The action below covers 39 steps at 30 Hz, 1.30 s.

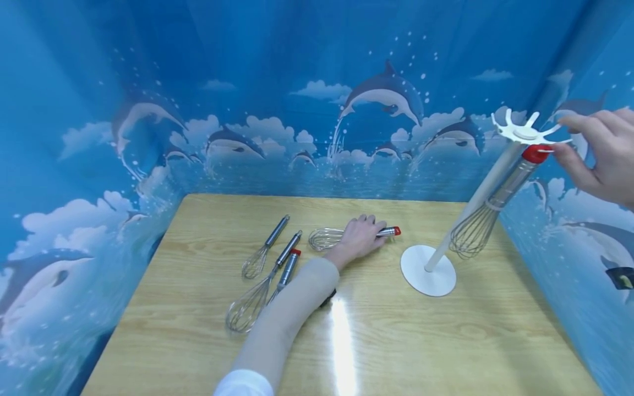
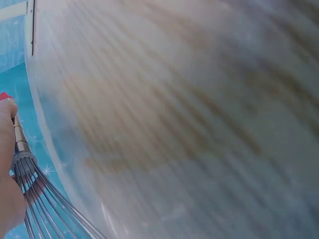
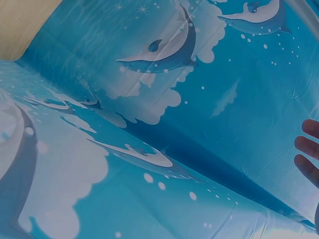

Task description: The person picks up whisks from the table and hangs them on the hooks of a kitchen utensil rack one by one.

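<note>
My left hand (image 1: 362,235) lies over a whisk (image 1: 327,239) on the table, fingers curled round its metal handle. Its red end cap sticks out on the right. The left wrist view shows that whisk's wires (image 2: 42,194) close up beside the hand. At the upper right, my right hand (image 1: 601,148) is at the white top of a rack (image 1: 526,132), thumb beside the red cap of a hanging whisk (image 1: 510,184). Thumb and forefinger stand apart around the prongs. Its other fingers (image 3: 309,147) look extended in the right wrist view.
Left of my forearm lie a small metal whisk (image 1: 267,245), a larger metal whisk (image 1: 260,291) and a red-capped whisk (image 1: 289,268), partly hidden. A dark object (image 1: 328,298) shows beside the forearm. The rack's round white base (image 1: 421,280) stands on the wooden table (image 1: 386,352). Dolphin-print curtains (image 1: 277,132) surround it.
</note>
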Each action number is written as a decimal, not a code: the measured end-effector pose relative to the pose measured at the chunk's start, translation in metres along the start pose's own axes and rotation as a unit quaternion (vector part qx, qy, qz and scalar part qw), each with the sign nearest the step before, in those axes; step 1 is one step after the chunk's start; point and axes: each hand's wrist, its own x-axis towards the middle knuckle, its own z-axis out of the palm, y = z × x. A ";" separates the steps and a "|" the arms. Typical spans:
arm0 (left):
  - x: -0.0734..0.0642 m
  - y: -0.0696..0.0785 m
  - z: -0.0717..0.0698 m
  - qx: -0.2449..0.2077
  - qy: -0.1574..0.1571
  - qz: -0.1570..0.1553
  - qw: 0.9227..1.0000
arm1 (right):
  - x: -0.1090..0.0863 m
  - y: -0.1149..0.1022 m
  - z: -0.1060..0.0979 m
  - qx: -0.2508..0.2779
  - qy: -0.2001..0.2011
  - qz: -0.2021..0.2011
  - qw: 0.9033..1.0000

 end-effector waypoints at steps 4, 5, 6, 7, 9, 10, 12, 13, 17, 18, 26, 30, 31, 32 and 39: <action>0.001 0.000 -0.005 -0.018 0.006 -0.007 1.000 | 0.001 0.000 0.000 0.005 0.000 -0.005 1.000; 0.001 0.000 -0.006 -0.024 0.007 -0.009 1.000 | 0.001 0.000 0.001 0.006 0.000 -0.006 1.000; 0.000 0.001 -0.007 -0.029 0.009 -0.010 0.999 | 0.001 0.000 0.001 0.008 0.000 -0.008 1.000; 0.000 0.001 -0.009 -0.033 0.012 -0.011 0.999 | 0.001 0.000 0.001 0.007 0.000 -0.009 1.000; -0.001 0.002 -0.011 -0.041 0.019 -0.011 0.999 | 0.000 0.001 0.000 0.005 0.000 -0.009 1.000; -0.001 0.003 -0.012 -0.044 0.022 -0.011 0.999 | 0.000 0.001 0.000 0.005 0.001 -0.010 1.000; -0.001 0.003 -0.014 -0.048 0.026 -0.011 0.998 | 0.000 0.002 0.000 0.003 0.001 -0.008 1.000; -0.001 0.004 -0.014 -0.051 0.025 -0.012 0.998 | 0.000 0.002 0.000 0.003 0.000 -0.007 1.000; -0.001 0.003 -0.015 -0.056 0.024 -0.015 0.998 | 0.000 0.002 0.001 0.005 0.000 -0.007 1.000; -0.001 0.003 -0.015 -0.056 0.024 -0.016 0.998 | 0.000 0.002 0.001 0.006 0.000 -0.007 1.000; -0.001 0.005 -0.021 -0.080 0.033 -0.015 0.996 | 0.000 0.003 0.001 0.008 0.002 -0.014 1.000; -0.002 0.006 -0.027 -0.085 0.038 -0.013 0.996 | -0.001 0.003 0.002 0.010 0.010 -0.021 1.000; -0.002 0.007 -0.028 -0.085 0.038 -0.012 0.996 | -0.001 0.003 0.002 0.011 0.011 -0.021 1.000; -0.002 0.007 -0.029 -0.085 0.038 -0.009 0.996 | -0.001 0.003 0.002 0.011 0.012 -0.021 1.000; -0.005 0.010 -0.034 -0.081 0.040 0.000 0.996 | -0.001 0.004 0.003 0.013 0.015 -0.022 1.000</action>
